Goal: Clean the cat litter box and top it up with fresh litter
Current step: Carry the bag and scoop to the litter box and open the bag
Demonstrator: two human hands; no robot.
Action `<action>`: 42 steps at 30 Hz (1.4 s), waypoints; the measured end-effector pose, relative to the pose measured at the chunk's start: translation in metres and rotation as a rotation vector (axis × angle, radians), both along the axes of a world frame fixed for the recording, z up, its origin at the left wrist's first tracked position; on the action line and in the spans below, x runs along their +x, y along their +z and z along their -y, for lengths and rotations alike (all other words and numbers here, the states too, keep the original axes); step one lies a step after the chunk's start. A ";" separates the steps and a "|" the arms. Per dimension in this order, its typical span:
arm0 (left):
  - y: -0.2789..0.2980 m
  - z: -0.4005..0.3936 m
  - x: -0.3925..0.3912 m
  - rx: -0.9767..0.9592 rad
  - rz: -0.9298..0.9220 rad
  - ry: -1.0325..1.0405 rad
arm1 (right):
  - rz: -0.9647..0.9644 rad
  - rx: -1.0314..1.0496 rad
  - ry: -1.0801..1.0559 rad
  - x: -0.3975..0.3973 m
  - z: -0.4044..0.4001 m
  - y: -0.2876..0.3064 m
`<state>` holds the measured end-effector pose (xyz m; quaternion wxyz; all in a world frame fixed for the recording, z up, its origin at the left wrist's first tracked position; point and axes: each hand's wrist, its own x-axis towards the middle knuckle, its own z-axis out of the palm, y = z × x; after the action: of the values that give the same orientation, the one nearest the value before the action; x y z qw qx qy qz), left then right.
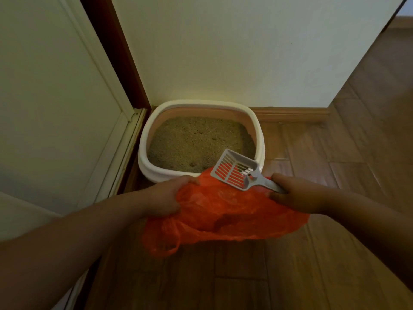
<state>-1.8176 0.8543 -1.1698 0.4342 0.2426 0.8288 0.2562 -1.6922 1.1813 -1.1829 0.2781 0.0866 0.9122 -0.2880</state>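
Observation:
A white litter box [145,139] stands on the floor in the wall corner, filled with tan litter [196,144] that shows a few small dents. In front of it an orange plastic bag [223,215] is held spread between both hands. My left hand [165,198] grips the bag's left edge. My right hand [297,193] grips the handle of a grey slotted litter scoop [234,168] and also touches the bag's right edge. The scoop's head hangs over the bag opening, beside the box's front rim, with nothing visible in it.
A white door [55,97] with a dark frame [116,48] stands to the left of the box. A pale wall [234,52] with a wooden skirting board [290,113] runs behind it. Wooden floor [335,253] stretches to the right and toward me.

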 end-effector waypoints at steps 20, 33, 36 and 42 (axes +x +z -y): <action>-0.023 0.005 -0.003 0.183 0.682 0.238 | 0.070 -0.071 -0.018 0.004 -0.018 -0.013; -0.050 0.020 -0.007 0.095 -0.110 -0.153 | -0.012 -0.222 -0.036 0.009 0.015 -0.032; -0.060 0.025 -0.008 -0.013 -0.158 -0.205 | -0.013 -0.333 -0.059 0.011 0.026 -0.036; -0.058 0.025 -0.008 0.160 -0.108 -0.105 | 0.143 -0.485 -0.099 0.015 0.043 -0.045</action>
<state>-1.8256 0.8290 -1.2279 0.3809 0.3330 0.8140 0.2853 -1.6773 1.1383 -1.2283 0.3403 0.0821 0.7891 -0.5048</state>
